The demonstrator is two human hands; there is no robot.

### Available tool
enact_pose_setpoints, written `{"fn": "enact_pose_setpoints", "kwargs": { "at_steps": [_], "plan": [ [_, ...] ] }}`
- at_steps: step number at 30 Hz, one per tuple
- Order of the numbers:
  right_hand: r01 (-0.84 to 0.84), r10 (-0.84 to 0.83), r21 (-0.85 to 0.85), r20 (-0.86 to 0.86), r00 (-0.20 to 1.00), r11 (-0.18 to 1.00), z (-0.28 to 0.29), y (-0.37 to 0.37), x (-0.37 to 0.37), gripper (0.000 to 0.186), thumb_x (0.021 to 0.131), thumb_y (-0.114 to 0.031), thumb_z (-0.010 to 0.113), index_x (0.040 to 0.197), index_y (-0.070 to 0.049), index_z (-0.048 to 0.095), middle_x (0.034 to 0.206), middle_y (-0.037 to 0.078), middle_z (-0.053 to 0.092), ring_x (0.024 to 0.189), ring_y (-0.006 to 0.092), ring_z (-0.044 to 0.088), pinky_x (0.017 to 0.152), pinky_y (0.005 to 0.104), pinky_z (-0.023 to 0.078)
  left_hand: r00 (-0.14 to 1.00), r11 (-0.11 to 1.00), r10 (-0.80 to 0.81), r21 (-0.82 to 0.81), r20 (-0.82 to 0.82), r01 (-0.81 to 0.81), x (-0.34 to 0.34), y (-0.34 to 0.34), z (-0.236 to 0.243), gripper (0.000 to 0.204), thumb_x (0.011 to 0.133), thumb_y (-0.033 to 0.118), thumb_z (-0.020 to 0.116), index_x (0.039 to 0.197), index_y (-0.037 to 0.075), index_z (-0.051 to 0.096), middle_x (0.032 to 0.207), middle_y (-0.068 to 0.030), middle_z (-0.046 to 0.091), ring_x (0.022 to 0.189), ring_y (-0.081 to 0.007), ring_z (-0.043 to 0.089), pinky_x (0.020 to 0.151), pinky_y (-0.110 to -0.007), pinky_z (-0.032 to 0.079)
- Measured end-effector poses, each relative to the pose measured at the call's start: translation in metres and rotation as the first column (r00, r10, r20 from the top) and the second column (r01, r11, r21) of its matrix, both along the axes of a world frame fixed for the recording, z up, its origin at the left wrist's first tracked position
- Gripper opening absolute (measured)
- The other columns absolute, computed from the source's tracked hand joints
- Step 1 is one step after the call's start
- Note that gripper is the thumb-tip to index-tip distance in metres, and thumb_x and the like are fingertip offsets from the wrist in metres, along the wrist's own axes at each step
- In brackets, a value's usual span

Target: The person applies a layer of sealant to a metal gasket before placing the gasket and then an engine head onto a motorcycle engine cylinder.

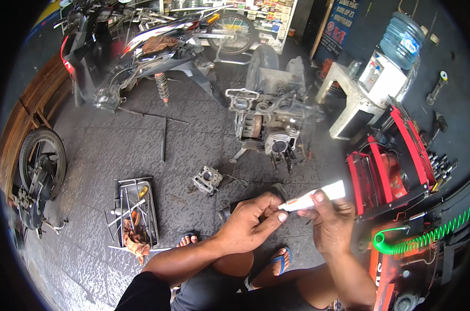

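A small white squeeze tube (327, 194) with reddish print is held up in front of me, its narrow tip pointing left. My right hand (332, 220) grips the tube's body between thumb and fingers. At the narrow tip, my left hand (253, 222) is closed in a pinch, thumb and fingers at the nozzle end. Whether a cap sits between those fingertips is too small to tell. Beyond my left hand, a metal cylinder head (207, 180) lies on the floor. Farther off stands a partly dismantled scooter engine (270, 122) with its cylinder opening and chain exposed.
Left of my legs lies a tray (154, 215) of tools with an orange rag (135, 239). An open red toolbox (390, 171) and a green coiled air hose (427, 241) are at the right. A stripped motorbike (157, 62) and a water dispenser (383, 78) stand farther back.
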State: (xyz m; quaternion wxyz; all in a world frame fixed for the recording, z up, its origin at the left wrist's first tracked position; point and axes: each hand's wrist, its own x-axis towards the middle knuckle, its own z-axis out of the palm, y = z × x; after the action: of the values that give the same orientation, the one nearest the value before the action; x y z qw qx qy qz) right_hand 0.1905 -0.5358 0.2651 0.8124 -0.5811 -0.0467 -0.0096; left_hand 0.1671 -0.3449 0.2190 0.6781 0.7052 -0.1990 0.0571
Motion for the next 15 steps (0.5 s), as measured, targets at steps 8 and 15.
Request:
{"fn": "enact_pose_setpoints", "kwargs": {
  "at_steps": [8,15],
  "plan": [
    [-0.137,0.121,-0.118,-0.133,0.984,0.984,0.019,-0.048,0.004,0.019,0.094,-0.017,0.071,0.095,0.002,0.069,0.081,0.010,0.070,0.064,0.0159,0.067,0.059,0.0313,0.059,0.967,0.977,0.127,0.143,0.221,-0.161,0.017,0.004,0.046,0.017,0.097,0.016,0.064,0.100,-0.001,0.066,0.078,-0.0082,0.062,0.067,-0.0141,0.059,0.059,-0.029,0.047],
    [-0.270,0.247,-0.167,-0.145,0.958,0.948,0.023,-0.062,-0.004,0.016,0.094,-0.011,0.070,0.095,0.004,0.069,0.082,0.009,0.070,0.065,0.0141,0.066,0.059,0.0295,0.057,0.998,0.999,0.023,0.039,0.058,-0.026,0.028,0.011,0.052,0.019,0.100,0.018,0.059,0.099,0.000,0.066,0.073,-0.0047,0.059,0.068,-0.0101,0.053,0.063,-0.029,0.045]
  ]
}}
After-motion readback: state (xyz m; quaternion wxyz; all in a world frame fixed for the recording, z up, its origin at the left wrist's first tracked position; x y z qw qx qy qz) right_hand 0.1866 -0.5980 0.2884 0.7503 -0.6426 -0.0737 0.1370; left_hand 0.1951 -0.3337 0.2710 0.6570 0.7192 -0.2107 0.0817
